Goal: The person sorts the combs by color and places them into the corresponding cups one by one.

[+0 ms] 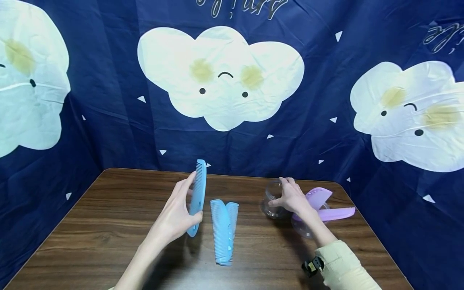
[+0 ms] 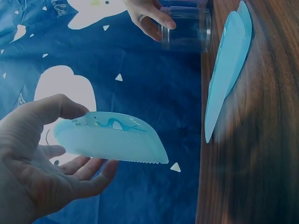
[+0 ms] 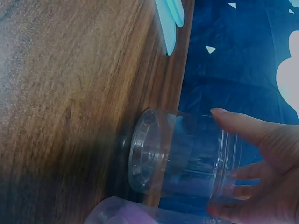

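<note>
My left hand (image 1: 175, 217) pinches a light blue comb (image 1: 197, 197) between thumb and fingers, holding it upright above the table. In the left wrist view the comb (image 2: 112, 140) shows its toothed edge toward the fingertips. My right hand (image 1: 293, 198) grips a clear plastic jar (image 3: 191, 154) near its rim, thumb on one side and fingers on the other. The jar stands upright on the table. Between the hands, two more blue combs (image 1: 222, 229) lie partly overlapping on the wood.
Beside the gripped jar, under my right forearm, is a second clear jar (image 1: 301, 230) with purple combs (image 1: 337, 214) leaning out of it. The brown wooden table (image 1: 108, 225) ends at a blue curtain (image 1: 116, 133) printed with white clouds.
</note>
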Available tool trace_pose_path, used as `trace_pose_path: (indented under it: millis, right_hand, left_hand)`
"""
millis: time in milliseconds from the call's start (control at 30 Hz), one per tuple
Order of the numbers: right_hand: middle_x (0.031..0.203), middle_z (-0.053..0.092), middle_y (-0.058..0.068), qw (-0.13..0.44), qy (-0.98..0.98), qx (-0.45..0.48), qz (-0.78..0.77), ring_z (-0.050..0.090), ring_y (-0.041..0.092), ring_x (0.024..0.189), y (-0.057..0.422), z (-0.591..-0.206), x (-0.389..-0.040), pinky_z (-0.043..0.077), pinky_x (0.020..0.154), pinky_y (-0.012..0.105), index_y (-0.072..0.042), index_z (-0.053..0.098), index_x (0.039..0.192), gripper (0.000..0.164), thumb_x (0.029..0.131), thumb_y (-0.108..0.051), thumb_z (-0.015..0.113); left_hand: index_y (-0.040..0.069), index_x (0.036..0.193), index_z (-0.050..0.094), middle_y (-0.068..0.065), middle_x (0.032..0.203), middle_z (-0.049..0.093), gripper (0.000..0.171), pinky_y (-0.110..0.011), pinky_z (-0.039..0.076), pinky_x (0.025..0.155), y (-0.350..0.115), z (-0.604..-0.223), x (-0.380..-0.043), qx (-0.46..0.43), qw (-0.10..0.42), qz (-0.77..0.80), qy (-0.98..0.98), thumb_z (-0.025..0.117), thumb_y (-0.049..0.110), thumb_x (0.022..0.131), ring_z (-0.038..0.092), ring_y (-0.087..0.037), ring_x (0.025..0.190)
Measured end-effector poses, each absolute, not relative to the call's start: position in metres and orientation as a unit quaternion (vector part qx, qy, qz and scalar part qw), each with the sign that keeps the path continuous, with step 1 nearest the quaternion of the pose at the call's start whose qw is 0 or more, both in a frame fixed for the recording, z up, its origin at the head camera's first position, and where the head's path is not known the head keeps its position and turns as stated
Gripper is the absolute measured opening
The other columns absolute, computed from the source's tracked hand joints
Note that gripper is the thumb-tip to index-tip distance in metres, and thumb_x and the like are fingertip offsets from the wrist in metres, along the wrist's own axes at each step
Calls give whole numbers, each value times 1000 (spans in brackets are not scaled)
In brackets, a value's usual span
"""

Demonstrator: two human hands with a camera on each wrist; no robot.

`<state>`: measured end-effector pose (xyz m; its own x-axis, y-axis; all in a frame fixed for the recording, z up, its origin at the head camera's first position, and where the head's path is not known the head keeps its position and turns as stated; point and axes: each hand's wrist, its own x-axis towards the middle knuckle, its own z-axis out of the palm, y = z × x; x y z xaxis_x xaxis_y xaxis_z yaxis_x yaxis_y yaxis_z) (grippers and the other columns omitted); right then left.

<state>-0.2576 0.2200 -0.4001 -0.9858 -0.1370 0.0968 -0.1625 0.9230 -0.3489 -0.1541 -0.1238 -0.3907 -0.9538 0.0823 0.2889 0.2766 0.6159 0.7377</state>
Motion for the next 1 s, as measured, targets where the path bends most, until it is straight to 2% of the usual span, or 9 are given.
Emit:
trace_pose_path:
  millis: [167,367,600,833,1000]
  right_hand:
    - [144,48,36,46,-977,79,193,53,52,130,218,-404,-255,46,110,60,8,45,148,102,68,-32,94]
    - [142,50,32,59,-973,80,206,58,47,126,216,-409,-252,49,108,57,5,48,148,103,65,-35,95]
    - [144,52,24,68,-963,93,244,58,42,128,216,-417,-247,48,108,56,-2,50,148,102,64,-37,96]
    - [148,50,18,72,-954,88,276,55,38,134,214,-425,-243,47,110,55,-6,47,151,105,64,-39,96]
    - [146,51,17,73,-949,75,297,56,36,133,211,-429,-238,48,108,56,-10,47,152,108,63,-41,97]
  left_hand:
    - [22,165,20,-11,157,38,104,-36,56,82,-120,-390,-155,-113,120,-430,-888,76,6,79,61,-27,116]
    - [22,165,20,-10,156,39,104,-33,58,86,-115,-387,-157,-134,138,-436,-879,76,4,80,63,-24,112]
    - [21,166,19,-9,156,39,106,-41,59,92,-109,-386,-161,-152,154,-460,-861,76,0,78,57,-27,124]
    - [23,166,20,-9,158,38,108,-49,58,96,-104,-385,-165,-161,166,-484,-844,76,-2,78,56,-30,128]
    - [25,165,20,-8,159,38,107,-50,58,97,-99,-386,-168,-172,172,-500,-831,75,-3,77,55,-30,129]
